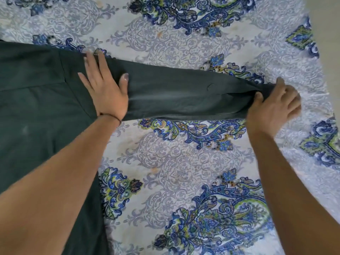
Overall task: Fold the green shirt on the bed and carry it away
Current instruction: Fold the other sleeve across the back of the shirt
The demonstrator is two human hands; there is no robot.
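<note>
The dark green shirt (36,100) lies flat on the bed, its body filling the left side of the view. One long sleeve (184,92) stretches out to the right across the bedsheet. My left hand (104,87) presses flat on the shoulder seam where the sleeve meets the body, fingers spread. At the far right, my right hand (274,105) pinches the sleeve's cuff end, fingers curled around the cloth and pulling it taut.
The bed is covered by a pale sheet (184,162) with blue and green paisley patterns. The bed's right edge runs diagonally along the frame's right side, with plain floor (329,34) beyond it.
</note>
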